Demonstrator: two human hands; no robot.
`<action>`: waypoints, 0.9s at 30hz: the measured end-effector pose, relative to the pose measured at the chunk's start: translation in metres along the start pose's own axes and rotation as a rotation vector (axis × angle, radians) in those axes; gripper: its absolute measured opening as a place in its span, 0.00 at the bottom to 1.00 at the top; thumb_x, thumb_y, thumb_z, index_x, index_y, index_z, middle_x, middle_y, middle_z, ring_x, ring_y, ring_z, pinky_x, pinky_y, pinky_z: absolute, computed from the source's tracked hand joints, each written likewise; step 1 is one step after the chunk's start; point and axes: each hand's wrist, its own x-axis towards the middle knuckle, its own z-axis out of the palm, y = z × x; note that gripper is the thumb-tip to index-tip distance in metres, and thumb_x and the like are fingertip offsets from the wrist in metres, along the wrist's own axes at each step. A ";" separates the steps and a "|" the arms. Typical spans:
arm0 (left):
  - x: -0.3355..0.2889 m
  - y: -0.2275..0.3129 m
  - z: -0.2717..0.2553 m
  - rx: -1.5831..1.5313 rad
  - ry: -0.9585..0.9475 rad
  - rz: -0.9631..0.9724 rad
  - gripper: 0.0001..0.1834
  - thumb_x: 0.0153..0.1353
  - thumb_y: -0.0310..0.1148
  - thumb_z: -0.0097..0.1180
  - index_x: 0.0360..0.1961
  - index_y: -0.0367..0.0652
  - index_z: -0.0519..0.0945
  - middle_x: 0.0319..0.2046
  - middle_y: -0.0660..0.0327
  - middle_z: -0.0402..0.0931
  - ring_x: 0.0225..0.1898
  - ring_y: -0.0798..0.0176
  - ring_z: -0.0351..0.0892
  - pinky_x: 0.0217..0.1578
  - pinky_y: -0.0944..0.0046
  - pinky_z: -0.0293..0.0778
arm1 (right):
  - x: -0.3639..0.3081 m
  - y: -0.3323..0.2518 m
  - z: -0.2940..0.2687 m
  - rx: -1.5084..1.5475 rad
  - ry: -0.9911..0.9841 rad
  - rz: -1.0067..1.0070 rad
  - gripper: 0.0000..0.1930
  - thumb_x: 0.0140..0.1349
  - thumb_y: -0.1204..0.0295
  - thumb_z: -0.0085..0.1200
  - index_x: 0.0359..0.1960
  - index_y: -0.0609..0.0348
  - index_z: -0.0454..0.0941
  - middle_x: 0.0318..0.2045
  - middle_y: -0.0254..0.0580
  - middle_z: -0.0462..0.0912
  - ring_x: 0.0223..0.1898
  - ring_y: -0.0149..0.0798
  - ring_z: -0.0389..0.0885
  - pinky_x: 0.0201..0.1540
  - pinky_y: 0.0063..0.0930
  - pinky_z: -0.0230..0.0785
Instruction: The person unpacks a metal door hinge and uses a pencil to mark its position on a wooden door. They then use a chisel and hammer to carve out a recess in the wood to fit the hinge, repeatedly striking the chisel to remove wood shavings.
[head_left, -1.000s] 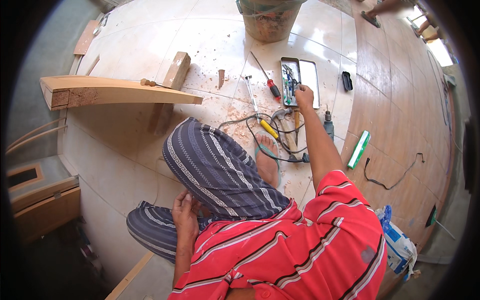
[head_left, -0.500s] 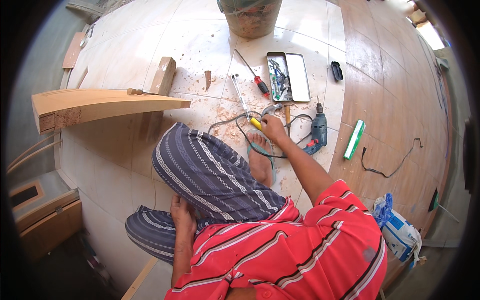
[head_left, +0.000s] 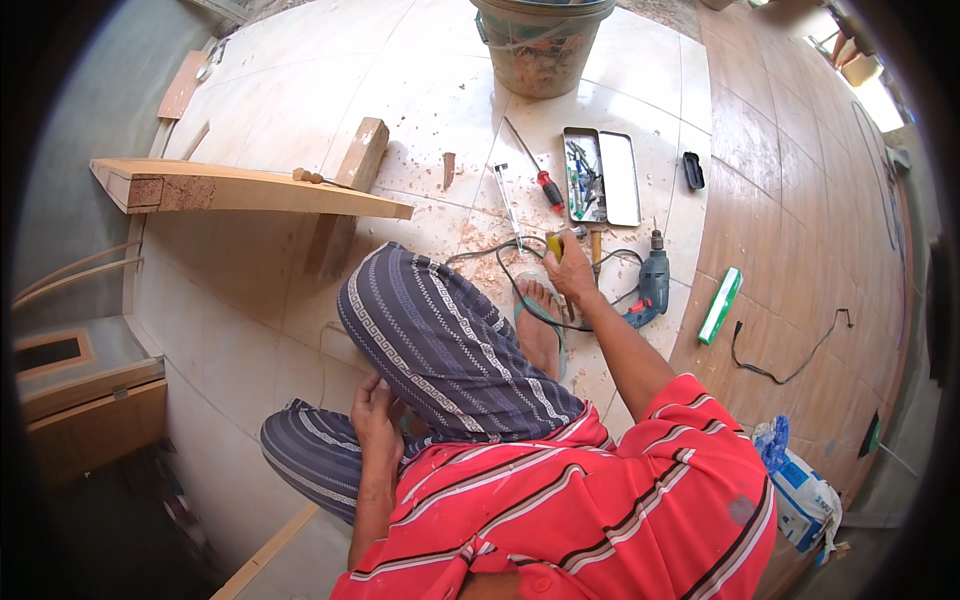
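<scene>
Nearer than the power drill (head_left: 653,282) and well to its left, the left hand (head_left: 377,415) lies against the patterned trousers (head_left: 440,350), fingers loosely curled; whether they pinch anything I cannot tell. Farther out, just left of the drill, the right hand (head_left: 572,270) is curled round a yellow handle (head_left: 554,244), whose end shows past the fingers. The step looks to be picking up or shifting this hand tool, and the next move would call for a settled grip and a path clear of the dark cord (head_left: 480,252) looped left of the drill. What shows of the handle is bright yellow and blunt-ended; the rest is hidden by the hand. Between it and the drill lies a wooden handle (head_left: 597,245). Beyond the drill, leftward, a tin (head_left: 621,175) lies lid back, small slender items inside, with a red-and-black screwdriver (head_left: 550,190) beside it; farther still stands a grimy bucket (head_left: 540,60).
</scene>
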 end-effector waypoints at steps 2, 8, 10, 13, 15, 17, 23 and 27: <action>-0.005 0.006 0.007 0.011 0.012 0.040 0.20 0.74 0.35 0.60 0.61 0.37 0.73 0.48 0.58 0.82 0.46 0.64 0.83 0.47 0.63 0.80 | 0.009 0.020 -0.009 0.266 0.138 -0.058 0.17 0.65 0.74 0.57 0.54 0.63 0.71 0.40 0.53 0.83 0.42 0.52 0.87 0.46 0.41 0.78; -0.019 0.053 0.024 0.058 0.051 0.483 0.20 0.74 0.32 0.60 0.63 0.37 0.73 0.54 0.53 0.82 0.50 0.61 0.84 0.50 0.63 0.81 | 0.009 -0.126 -0.147 0.844 0.072 -0.086 0.22 0.72 0.78 0.54 0.66 0.68 0.69 0.44 0.47 0.84 0.41 0.34 0.87 0.42 0.28 0.84; -0.029 0.084 0.042 0.167 -0.072 0.732 0.22 0.74 0.33 0.60 0.64 0.37 0.72 0.56 0.53 0.80 0.52 0.58 0.83 0.54 0.59 0.78 | -0.007 -0.184 -0.185 0.808 -0.004 -0.266 0.22 0.72 0.79 0.56 0.66 0.67 0.71 0.48 0.49 0.83 0.46 0.37 0.87 0.49 0.30 0.84; -0.052 0.141 0.095 0.369 -0.258 1.176 0.24 0.73 0.30 0.60 0.66 0.35 0.70 0.58 0.50 0.80 0.55 0.54 0.83 0.57 0.56 0.78 | -0.040 -0.270 -0.203 0.838 -0.079 -0.705 0.22 0.66 0.84 0.62 0.61 0.61 0.77 0.51 0.46 0.86 0.52 0.38 0.86 0.54 0.33 0.82; -0.070 0.170 0.129 0.491 -0.350 1.386 0.26 0.72 0.27 0.61 0.68 0.35 0.70 0.58 0.49 0.80 0.57 0.52 0.82 0.60 0.56 0.77 | -0.064 -0.325 -0.209 0.868 -0.099 -1.055 0.25 0.57 0.86 0.65 0.58 0.61 0.80 0.49 0.49 0.86 0.50 0.48 0.86 0.51 0.38 0.80; -0.080 0.184 0.143 0.563 -0.361 1.442 0.26 0.72 0.25 0.61 0.68 0.35 0.70 0.57 0.49 0.79 0.56 0.53 0.82 0.61 0.56 0.75 | -0.090 -0.370 -0.198 0.928 -0.036 -1.197 0.22 0.56 0.79 0.67 0.54 0.59 0.81 0.45 0.46 0.85 0.47 0.52 0.85 0.47 0.40 0.79; -0.074 0.189 0.068 0.484 -0.206 1.264 0.23 0.71 0.23 0.60 0.66 0.35 0.73 0.48 0.55 0.81 0.49 0.62 0.81 0.56 0.62 0.74 | -0.086 -0.383 -0.189 0.964 0.121 -1.175 0.18 0.62 0.76 0.67 0.54 0.60 0.83 0.48 0.47 0.86 0.50 0.50 0.83 0.54 0.38 0.75; -0.100 0.210 0.004 0.667 0.170 1.317 0.18 0.71 0.22 0.60 0.61 0.35 0.78 0.29 0.69 0.71 0.31 0.76 0.65 0.36 0.72 0.67 | 0.014 -0.273 -0.112 0.784 0.171 -0.494 0.12 0.67 0.75 0.63 0.50 0.65 0.83 0.43 0.53 0.87 0.44 0.46 0.86 0.50 0.37 0.78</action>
